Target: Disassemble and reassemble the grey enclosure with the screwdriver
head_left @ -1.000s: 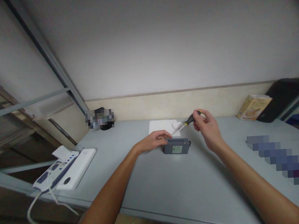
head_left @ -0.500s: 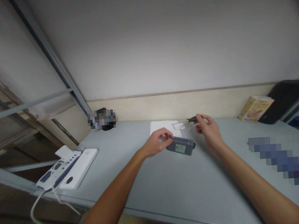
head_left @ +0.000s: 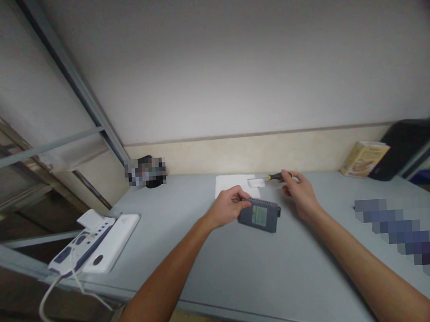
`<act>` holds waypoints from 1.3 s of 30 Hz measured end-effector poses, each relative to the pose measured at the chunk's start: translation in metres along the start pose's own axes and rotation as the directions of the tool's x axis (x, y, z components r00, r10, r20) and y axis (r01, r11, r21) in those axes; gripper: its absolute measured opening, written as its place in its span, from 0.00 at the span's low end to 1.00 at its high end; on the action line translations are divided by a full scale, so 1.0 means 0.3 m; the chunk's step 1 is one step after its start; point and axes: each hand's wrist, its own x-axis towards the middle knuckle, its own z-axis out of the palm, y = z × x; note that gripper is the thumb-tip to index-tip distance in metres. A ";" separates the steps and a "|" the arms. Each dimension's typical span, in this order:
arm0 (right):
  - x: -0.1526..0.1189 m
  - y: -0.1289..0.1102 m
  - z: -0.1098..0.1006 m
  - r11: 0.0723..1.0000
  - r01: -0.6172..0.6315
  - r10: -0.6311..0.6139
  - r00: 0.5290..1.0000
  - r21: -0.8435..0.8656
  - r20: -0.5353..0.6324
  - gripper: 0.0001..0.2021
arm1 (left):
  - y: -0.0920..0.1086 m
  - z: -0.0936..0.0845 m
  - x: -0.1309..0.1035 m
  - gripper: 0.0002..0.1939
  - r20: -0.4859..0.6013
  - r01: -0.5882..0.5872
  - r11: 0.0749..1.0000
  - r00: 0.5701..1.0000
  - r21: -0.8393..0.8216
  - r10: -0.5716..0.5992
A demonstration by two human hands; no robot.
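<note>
My left hand (head_left: 229, 207) is closed on the left end of a dark grey box (head_left: 259, 215), which has a pale label on its face and a row of slots along its top edge. The box is tilted so its labelled face shows. A screwdriver (head_left: 279, 176) with a black and yellow handle is pinched in my right hand (head_left: 297, 191), its shaft pointing left. Beneath the shaft is a small whitish item (head_left: 256, 183), next to a white sheet (head_left: 231, 182) on the grey table (head_left: 222, 277).
At the left lie a power strip (head_left: 84, 246) with a cable and a white power bank-like slab (head_left: 113, 245). A yellow box (head_left: 364, 159) and a black case (head_left: 403, 144) stand at the back right. Blurred items sit at the back left and right edge.
The grey box has tipped so that more of its labelled face shows. My right hand and the screwdriver have lowered slightly, and the shaft is more level.
</note>
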 end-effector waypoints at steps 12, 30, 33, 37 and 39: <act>0.006 0.020 0.006 0.999 -0.001 0.002 1.000 -0.041 0.018 0.28 | -0.005 0.040 -0.024 0.08 0.099 -0.108 0.913 0.992 0.393 0.075; 0.016 0.026 0.002 0.999 0.008 -0.008 1.000 -0.046 -0.005 0.29 | 0.100 -0.035 -0.041 0.20 0.287 -0.011 0.928 0.952 0.372 -0.104; 0.005 0.022 0.006 0.998 0.026 -0.025 0.999 -0.062 0.022 0.31 | 0.088 -0.037 -0.037 0.22 0.246 0.005 0.937 0.964 0.349 -0.097; -0.014 0.023 0.019 0.998 0.037 -0.031 0.994 -0.054 0.108 0.33 | 0.078 -0.045 -0.028 0.27 0.240 -0.011 0.930 0.967 0.366 -0.083; -0.022 0.033 0.028 0.997 0.044 -0.033 0.986 -0.068 0.161 0.33 | 0.073 -0.060 -0.020 0.27 0.214 0.002 0.934 0.973 0.357 -0.084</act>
